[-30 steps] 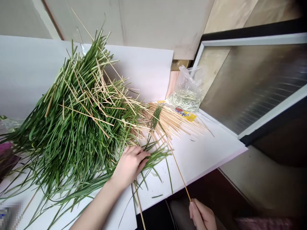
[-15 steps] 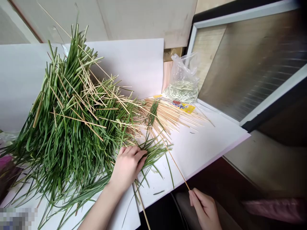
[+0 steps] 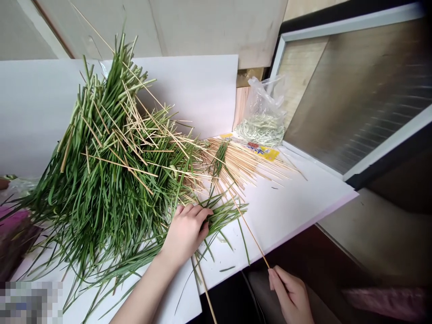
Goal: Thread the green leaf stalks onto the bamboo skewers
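Well, the left hand (image 3: 185, 228) curls over green leaves (image 3: 227, 218) (fingertips hidden, grip unclear); the right hand (image 3: 290, 293) pinches a stick (image 3: 250, 231)

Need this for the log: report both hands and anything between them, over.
Left hand over green leaves, grip hidden. Right hand pinching thin stick by its near end. Second stick between hands, jutting past table edge.

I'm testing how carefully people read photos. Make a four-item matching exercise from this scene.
1. Left hand
2. Right hand
3. Clear plastic bag
4. Garlic chive heap

A. Behind the fanned skewers, pale green pieces inside
B. Palm down over loose green leaves
C. Piled high, picture left
D. Holding a single skewer near one end

Pairs: 1-B; 2-D; 3-A; 4-C
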Motion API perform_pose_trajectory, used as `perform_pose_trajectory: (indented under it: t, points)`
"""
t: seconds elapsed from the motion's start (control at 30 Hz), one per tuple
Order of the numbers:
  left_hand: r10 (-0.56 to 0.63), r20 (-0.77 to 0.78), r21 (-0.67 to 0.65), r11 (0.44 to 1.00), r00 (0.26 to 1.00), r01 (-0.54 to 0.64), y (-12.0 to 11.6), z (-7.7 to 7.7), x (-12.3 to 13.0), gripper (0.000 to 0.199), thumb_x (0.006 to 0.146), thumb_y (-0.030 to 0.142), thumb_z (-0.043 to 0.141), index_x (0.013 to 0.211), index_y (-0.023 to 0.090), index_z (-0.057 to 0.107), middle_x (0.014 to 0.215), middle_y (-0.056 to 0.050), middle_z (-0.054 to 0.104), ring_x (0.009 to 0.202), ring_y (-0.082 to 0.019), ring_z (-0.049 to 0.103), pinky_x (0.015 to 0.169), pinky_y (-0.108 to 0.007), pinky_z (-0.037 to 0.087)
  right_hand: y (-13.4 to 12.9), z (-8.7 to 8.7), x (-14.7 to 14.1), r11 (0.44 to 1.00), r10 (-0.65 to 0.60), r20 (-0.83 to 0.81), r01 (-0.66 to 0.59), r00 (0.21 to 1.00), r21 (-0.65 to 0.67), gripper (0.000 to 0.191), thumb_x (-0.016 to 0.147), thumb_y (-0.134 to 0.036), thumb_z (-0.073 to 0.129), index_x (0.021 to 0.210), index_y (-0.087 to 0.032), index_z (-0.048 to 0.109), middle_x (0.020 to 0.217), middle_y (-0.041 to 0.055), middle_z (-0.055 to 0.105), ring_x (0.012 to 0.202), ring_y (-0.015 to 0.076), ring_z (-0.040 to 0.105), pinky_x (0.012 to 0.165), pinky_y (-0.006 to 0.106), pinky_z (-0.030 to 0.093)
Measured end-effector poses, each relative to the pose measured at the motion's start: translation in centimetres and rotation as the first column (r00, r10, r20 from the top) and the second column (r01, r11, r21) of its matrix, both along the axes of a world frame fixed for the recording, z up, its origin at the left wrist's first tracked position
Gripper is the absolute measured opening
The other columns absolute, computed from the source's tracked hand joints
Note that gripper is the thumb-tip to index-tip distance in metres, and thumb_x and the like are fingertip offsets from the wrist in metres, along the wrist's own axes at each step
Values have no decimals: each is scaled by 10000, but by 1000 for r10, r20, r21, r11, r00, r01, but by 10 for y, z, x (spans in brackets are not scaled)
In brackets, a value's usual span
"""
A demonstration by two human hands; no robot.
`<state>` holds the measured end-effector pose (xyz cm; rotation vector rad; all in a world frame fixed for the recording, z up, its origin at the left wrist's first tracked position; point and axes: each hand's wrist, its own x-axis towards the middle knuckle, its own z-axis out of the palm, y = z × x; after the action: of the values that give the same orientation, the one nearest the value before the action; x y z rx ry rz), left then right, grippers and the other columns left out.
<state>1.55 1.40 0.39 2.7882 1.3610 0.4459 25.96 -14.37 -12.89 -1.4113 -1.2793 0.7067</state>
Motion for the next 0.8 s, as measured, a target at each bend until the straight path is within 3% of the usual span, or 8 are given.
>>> perform_pose_trajectory:
  t: [0.23, 0.47, 0.63, 0.8]
  points:
    - [11, -37, 5, 1000, 999, -11, -1, -1, 1, 178, 963, 210, 552, 1043, 238, 708, 961, -57, 686, 921, -261, 593, 806, -401, 386, 0, 1, 0, 1000, 10, 17, -10, 1000, 24, 448, 1039, -362, 490, 618, -217, 437, 549, -30, 414, 457, 134, 393, 442, 229, 340]
    - [17, -50, 32, 999, 999, -16, 1, -1, 1, 83, 909, 189, 627, 946, 227, 691, 910, -50, 695, 893, -269, 589, 785, -405, 390, -1, -2, 0, 1000, 8, 30, -8, 1000, 4, 447, 1042, -364, 484, 623, -217, 435, 561, -26, 425, 477, 139, 405, 461, 241, 330]
    - [94, 229, -50, 995, 969, -85, 0, 3, -1, 46, 901, 181, 578, 931, 208, 599, 889, -38, 667, 869, -238, 586, 805, -371, 430, -1, -2, 0, 999, 37, 37, -37, 999, -3, 439, 1055, -343, 460, 636, -218, 422, 573, -31, 409, 482, 136, 404, 466, 239, 331]
    - [193, 570, -270, 962, 798, -39, 3, 3, -5, 137, 961, 281, 546, 1072, 212, 590, 954, -29, 673, 856, -180, 598, 766, -292, 454, -3, -2, 0, 994, 104, 59, -106, 993, 36, 424, 1062, -298, 446, 649, -219, 397, 582, -38, 391, 491, 131, 394, 483, 242, 326]
